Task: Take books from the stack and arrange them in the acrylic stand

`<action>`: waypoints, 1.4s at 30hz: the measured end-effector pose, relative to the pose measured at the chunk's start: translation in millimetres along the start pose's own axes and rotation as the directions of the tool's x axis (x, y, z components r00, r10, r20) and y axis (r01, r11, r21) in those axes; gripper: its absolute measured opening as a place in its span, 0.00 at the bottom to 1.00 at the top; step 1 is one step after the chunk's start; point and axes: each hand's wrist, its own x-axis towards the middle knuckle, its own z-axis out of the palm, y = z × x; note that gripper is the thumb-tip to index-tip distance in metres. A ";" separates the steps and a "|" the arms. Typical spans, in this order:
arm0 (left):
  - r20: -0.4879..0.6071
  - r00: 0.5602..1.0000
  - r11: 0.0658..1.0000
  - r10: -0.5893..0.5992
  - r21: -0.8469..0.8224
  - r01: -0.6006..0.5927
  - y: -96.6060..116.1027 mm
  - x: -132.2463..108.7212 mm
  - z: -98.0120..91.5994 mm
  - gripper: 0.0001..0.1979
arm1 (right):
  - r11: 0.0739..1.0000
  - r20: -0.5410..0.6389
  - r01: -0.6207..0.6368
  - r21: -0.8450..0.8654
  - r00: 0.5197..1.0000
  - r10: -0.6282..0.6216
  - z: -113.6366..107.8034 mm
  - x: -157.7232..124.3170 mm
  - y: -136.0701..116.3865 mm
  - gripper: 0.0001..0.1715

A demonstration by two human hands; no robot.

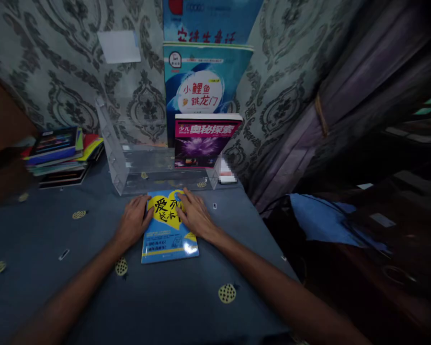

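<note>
A blue book with a yellow heart on its cover (168, 235) lies flat on the blue cloth-covered table (93, 287), just in front of a clear acrylic book stand (129, 167). My left hand (132, 223) rests on the book's left edge with its fingers curled over it. On the book's upper right part lies my right hand (196, 215), fingers stretched flat on the cover. Inside the stand, a magenta book (204, 141) stands upright, with a larger teal book (203, 79) behind it against the wall.
A stack of several books (62, 153) sits at the back left of the table. Patterned wallpaper backs the table, with a white note (119, 46) stuck on it. A purple curtain (326, 124) hangs at the right, above a blue cloth (323, 218) in a dark area.
</note>
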 end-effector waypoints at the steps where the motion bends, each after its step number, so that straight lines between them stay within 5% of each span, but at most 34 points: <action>1: -0.003 1.000 1.000 -0.004 -0.023 0.004 -2.6 -0.9 1.4 0.20 | 1.000 0.006 -0.010 -0.005 1.000 0.010 -0.5 -0.1 -1.0 0.30; 7: 0.005 0.998 0.977 -0.069 -0.202 0.068 -9.3 -4.7 3.4 0.22 | 0.998 0.040 -0.054 0.020 0.998 0.054 -3.4 -3.5 -4.8 0.31; 12: 0.055 0.966 0.871 -0.252 -0.423 0.251 -6.6 -4.5 -1.0 0.24 | 0.999 0.055 -0.042 0.033 0.998 0.041 -2.0 -5.8 -2.7 0.32; 15: 0.139 0.904 0.666 -0.403 -0.633 0.395 2.1 -1.9 -2.6 0.30 | 0.997 0.050 -0.059 0.041 0.997 0.057 -2.6 -6.8 -2.3 0.32; 18: 0.260 0.808 0.327 -0.528 -0.816 0.477 16.9 0.8 -5.5 0.34 | 0.995 0.046 -0.083 0.052 0.996 0.081 -6.0 -8.1 -4.2 0.32; 22: 0.423 0.662 -0.045 -0.618 -0.860 0.508 41.9 5.4 -17.5 0.28 | 0.993 0.045 -0.098 0.071 0.995 0.095 -11.7 -8.3 -7.9 0.32; 26: 0.656 0.515 -0.264 -0.552 -0.724 0.638 67.5 10.7 -34.6 0.18 | 0.984 0.042 -0.138 0.116 0.990 0.134 -11.1 -8.4 -13.6 0.32; 28: 0.704 0.479 -0.308 -0.525 -0.681 0.664 76.8 11.7 -40.4 0.16 | 0.971 0.020 -0.176 0.164 0.984 0.176 -7.4 -10.1 -18.0 0.31; 37: 0.662 0.548 -0.390 -0.511 -0.747 0.539 82.8 4.1 -40.3 0.15 | 0.885 -0.097 -0.248 0.394 0.946 0.309 5.1 -30.3 -20.4 0.41; 40: 0.633 0.589 -0.393 -0.503 -0.774 0.496 80.4 3.0 -37.4 0.15 | 0.742 -0.144 -0.198 0.641 0.918 0.369 5.4 -33.3 -17.9 0.44; 42: 0.610 0.612 -0.395 -0.503 -0.792 0.465 77.6 2.8 -34.9 0.14 | 0.550 -0.102 -0.162 0.819 0.903 0.417 6.0 -32.6 -19.3 0.43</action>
